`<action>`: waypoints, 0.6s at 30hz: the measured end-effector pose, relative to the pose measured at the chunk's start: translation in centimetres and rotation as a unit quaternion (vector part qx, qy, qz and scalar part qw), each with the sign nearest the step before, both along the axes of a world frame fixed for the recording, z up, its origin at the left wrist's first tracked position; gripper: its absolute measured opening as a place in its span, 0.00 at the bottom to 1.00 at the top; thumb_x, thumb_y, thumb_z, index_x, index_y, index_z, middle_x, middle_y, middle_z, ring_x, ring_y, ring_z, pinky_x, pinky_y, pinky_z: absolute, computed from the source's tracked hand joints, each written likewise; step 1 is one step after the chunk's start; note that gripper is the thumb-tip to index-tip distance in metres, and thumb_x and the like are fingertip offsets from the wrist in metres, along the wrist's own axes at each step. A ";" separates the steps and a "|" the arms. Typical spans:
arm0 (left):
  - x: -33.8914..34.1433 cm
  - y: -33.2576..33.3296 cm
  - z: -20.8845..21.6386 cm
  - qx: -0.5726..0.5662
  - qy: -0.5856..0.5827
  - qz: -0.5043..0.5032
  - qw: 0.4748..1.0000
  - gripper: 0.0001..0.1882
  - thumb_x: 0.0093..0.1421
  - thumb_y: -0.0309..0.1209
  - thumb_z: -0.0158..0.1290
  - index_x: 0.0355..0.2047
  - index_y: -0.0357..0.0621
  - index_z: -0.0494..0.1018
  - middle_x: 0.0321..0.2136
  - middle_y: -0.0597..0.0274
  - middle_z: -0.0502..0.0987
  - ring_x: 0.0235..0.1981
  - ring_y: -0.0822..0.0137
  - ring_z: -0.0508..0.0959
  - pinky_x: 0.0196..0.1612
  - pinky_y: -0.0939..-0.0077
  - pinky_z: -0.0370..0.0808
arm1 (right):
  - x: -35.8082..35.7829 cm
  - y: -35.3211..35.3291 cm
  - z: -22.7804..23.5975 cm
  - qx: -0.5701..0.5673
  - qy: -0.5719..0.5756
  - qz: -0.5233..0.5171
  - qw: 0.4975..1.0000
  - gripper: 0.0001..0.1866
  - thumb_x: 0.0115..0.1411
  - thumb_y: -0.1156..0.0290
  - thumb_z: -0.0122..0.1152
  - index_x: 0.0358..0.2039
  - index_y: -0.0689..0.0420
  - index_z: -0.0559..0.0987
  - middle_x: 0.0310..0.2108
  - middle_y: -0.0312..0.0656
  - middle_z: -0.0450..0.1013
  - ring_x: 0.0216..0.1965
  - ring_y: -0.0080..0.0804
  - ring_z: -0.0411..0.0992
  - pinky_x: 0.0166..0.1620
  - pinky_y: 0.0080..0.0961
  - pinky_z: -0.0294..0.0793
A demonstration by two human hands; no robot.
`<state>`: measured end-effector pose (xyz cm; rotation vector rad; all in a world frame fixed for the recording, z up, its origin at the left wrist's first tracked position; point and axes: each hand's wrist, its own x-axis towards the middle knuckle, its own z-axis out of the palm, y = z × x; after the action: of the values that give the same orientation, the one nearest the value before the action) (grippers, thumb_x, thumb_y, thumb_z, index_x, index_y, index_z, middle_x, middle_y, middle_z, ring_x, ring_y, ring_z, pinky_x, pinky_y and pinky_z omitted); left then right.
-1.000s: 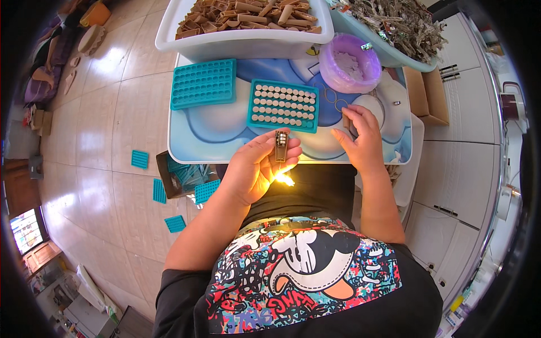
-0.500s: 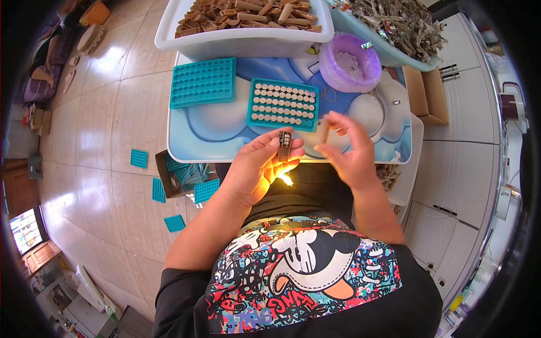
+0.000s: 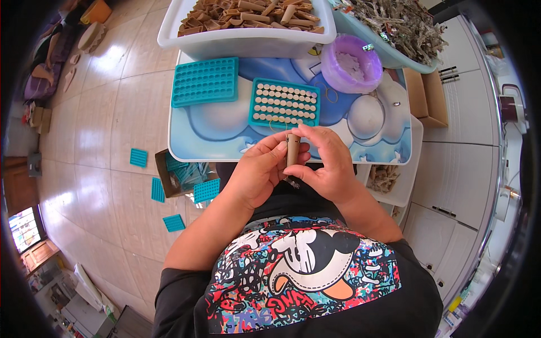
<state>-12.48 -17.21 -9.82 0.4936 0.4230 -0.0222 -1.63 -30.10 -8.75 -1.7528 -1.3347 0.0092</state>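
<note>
Over the near edge of the table, a small brown tube-shaped plastic casing [image 3: 292, 151] stands nearly upright between both hands. My left hand [image 3: 260, 166] is closed around its left side, thumb on the front. My right hand [image 3: 326, 162] pinches the casing's front shell, with fingers at the top and thumb low down. A bit of wiring hangs below the casing; the circuit board is hidden. Just beyond the hands lies a teal tray [image 3: 253, 104] with rows of pale round discs. A thin yellowish loop [image 3: 277, 124] shows at its near edge.
An unfilled teal tray [image 3: 205, 81] lies at left. Behind stands a white tub [image 3: 248, 46] of brown shells. Right of it are a purple-lined bin [image 3: 326, 70] and a pale blue basin [image 3: 389, 52] of wired parts. A cardboard box [image 3: 435, 98] stands beside the table.
My right hand has moved left and brought its brown shell onto the piece in my left hand, covering the circuit board. The yellow glow under the left hand no longer shows.
</note>
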 end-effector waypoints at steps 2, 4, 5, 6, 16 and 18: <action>0.2 -0.1 -0.1 0.000 -0.012 -0.001 1.000 0.19 0.66 0.32 0.42 0.55 0.36 0.62 0.45 0.55 0.73 0.47 0.63 0.75 0.50 0.70 0.71 | -0.1 0.0 -0.2 -0.004 0.004 -0.003 1.000 0.37 0.39 0.63 0.73 0.50 0.59 0.69 0.40 0.46 0.73 0.40 0.44 0.72 0.44 0.36 0.71; 0.0 0.0 0.2 0.006 -0.003 -0.006 1.000 0.20 0.65 0.32 0.44 0.55 0.36 0.62 0.46 0.55 0.73 0.47 0.63 0.74 0.50 0.69 0.71 | -0.1 0.0 0.0 -0.009 0.000 -0.003 1.000 0.36 0.38 0.65 0.73 0.50 0.59 0.69 0.40 0.46 0.73 0.40 0.44 0.72 0.44 0.36 0.71; 0.0 0.0 0.5 0.012 0.007 -0.012 1.000 0.21 0.65 0.33 0.45 0.56 0.36 0.62 0.46 0.55 0.73 0.48 0.63 0.74 0.51 0.69 0.71 | -0.1 0.0 -0.2 -0.009 0.000 -0.003 1.000 0.36 0.38 0.65 0.73 0.50 0.59 0.69 0.40 0.46 0.73 0.40 0.44 0.72 0.44 0.36 0.71; 0.3 -0.4 1.7 0.070 0.012 -0.018 0.997 0.23 0.64 0.33 0.47 0.55 0.32 0.61 0.46 0.53 0.73 0.48 0.63 0.74 0.52 0.69 0.70 | -0.1 0.0 -0.6 -0.003 -0.016 -0.002 1.000 0.37 0.38 0.66 0.74 0.50 0.59 0.69 0.40 0.46 0.73 0.40 0.44 0.72 0.44 0.36 0.71; -0.2 -0.6 1.2 0.435 0.026 -0.114 0.893 0.36 0.57 0.19 0.53 0.63 0.37 0.48 0.38 0.54 0.76 0.44 0.71 0.74 0.46 0.78 0.70 | 1.1 -1.1 0.2 -0.052 0.184 0.024 0.981 0.23 0.50 0.63 0.66 0.44 0.62 0.75 0.38 0.45 0.71 0.40 0.39 0.70 0.43 0.29 0.69; -0.4 -1.1 0.5 0.451 -0.002 -0.072 0.889 0.34 0.57 0.22 0.54 0.61 0.37 0.51 0.35 0.56 0.77 0.39 0.70 0.75 0.43 0.78 0.71 | 1.2 -1.1 0.3 -0.052 0.208 0.038 0.976 0.18 0.54 0.65 0.64 0.41 0.62 0.76 0.34 0.42 0.71 0.35 0.31 0.69 0.40 0.25 0.69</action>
<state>-12.91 -18.33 -9.36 1.4484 0.3755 0.0356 -0.45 -31.19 -8.47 -1.6686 -1.1041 0.4720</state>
